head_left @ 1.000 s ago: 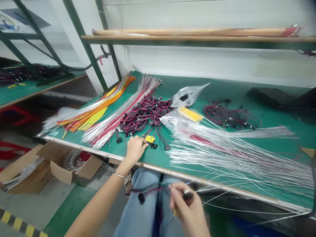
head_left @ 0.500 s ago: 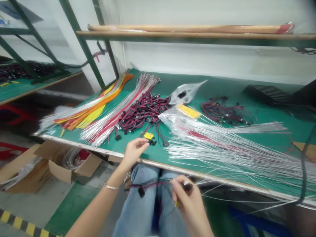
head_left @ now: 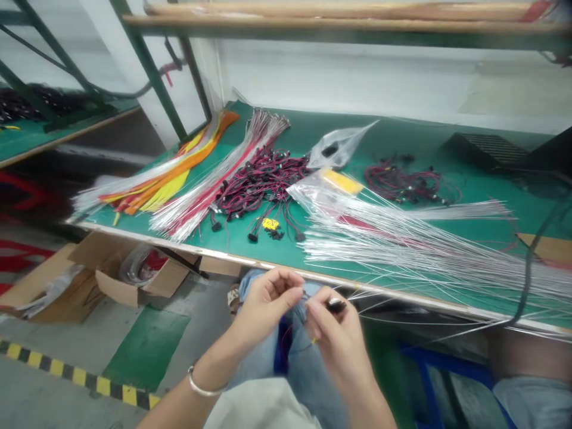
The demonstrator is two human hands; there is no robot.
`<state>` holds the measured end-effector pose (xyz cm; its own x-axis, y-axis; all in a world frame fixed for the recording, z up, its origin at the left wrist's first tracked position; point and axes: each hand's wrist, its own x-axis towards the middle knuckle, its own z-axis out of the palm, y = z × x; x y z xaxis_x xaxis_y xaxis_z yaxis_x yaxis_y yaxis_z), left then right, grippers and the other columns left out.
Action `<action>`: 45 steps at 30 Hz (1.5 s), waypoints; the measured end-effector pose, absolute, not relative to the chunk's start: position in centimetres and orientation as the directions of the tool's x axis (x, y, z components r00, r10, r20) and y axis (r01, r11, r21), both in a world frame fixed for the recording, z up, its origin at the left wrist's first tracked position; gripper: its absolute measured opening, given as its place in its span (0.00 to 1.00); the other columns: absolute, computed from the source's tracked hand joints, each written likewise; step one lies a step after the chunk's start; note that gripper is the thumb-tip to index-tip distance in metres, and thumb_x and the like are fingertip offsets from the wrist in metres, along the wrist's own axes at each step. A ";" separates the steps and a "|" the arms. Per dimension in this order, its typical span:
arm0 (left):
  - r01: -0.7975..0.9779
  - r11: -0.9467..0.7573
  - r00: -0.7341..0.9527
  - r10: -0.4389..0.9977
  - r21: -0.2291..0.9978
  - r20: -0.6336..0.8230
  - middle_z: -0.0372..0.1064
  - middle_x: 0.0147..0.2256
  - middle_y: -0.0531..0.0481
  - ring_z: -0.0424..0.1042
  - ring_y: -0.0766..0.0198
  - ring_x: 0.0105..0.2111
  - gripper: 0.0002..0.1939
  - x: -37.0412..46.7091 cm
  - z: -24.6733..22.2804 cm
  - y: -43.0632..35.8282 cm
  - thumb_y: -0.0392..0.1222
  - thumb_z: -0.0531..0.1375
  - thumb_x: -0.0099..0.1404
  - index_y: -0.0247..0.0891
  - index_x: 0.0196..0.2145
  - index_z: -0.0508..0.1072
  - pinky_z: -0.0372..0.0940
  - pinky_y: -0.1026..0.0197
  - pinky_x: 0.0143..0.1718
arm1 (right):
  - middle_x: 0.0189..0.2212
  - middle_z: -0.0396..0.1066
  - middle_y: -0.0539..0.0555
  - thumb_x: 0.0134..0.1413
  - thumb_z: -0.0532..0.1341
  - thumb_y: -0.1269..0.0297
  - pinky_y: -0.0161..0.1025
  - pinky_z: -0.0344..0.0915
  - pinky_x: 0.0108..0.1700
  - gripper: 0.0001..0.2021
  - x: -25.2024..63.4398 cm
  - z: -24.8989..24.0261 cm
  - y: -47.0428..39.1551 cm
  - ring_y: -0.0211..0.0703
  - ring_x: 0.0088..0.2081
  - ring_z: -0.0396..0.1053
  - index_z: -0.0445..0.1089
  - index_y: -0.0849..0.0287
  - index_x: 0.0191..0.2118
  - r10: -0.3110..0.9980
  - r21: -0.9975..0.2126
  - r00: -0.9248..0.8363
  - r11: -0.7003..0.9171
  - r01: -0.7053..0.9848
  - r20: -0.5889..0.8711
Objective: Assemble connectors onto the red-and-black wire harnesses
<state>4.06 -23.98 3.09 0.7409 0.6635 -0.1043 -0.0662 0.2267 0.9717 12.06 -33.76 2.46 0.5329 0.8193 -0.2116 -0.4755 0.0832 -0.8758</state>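
Right grip [head_left: 334, 329]; black connector [head_left: 336, 306], apparently within

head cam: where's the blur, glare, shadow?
All head view: detail between left hand and right hand too blurred to identify; highlights on clear bags and white wires; black slatted object hazy; deep shadow under left bench.

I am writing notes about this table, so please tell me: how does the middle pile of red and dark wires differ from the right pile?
Size: the middle pile covers more of the table than the right pile.
Thickness: the middle pile is densely heaped, while the right pile looks thinner and looser.
Place: the middle pile lies nearer the table's front than the right pile.
Both are tangled.
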 end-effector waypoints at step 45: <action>0.009 -0.252 0.877 0.467 0.968 0.113 0.70 0.29 0.52 0.68 0.67 0.31 0.09 1.8 3.3 -22.4 0.34 0.59 0.60 0.39 0.39 0.71 0.62 0.66 0.33 | 0.15 0.66 0.49 0.40 0.67 0.50 0.26 0.41 0.19 0.25 12.8 1.9 -33.7 0.28 0.15 0.49 0.63 0.61 0.41 0.879 -0.874 0.385 -0.068 -0.482 -0.281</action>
